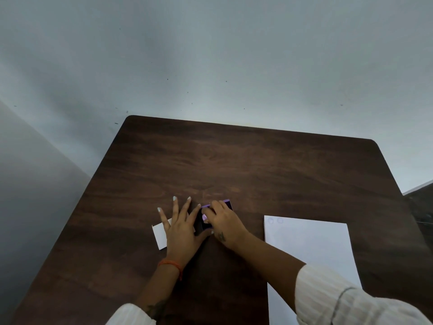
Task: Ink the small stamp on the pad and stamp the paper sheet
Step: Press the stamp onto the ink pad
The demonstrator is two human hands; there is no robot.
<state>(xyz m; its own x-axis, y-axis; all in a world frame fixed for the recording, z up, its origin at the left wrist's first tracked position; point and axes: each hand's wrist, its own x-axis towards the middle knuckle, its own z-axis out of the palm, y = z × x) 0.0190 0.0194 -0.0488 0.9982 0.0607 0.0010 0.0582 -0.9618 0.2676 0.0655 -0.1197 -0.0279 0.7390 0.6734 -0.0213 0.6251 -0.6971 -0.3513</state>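
The ink pad point(228, 204) is a small dark case with a purple rim, lying on the table's near middle and mostly covered by my hands. My right hand point(225, 225) is over it, fingertips pinched on a small pale purple piece, the small stamp point(204, 217), which is pressed down on the pad. My left hand point(181, 228) lies flat with fingers spread, its thumb side touching the pad's left edge. The white paper sheet point(309, 249) lies to the right, with two faint round marks near its top left corner.
A white card or lid point(159, 235) lies partly under my left hand. The dark wooden table point(257, 165) stands against a pale wall; its left and far edges are in view. A dark object shows past the table's right edge.
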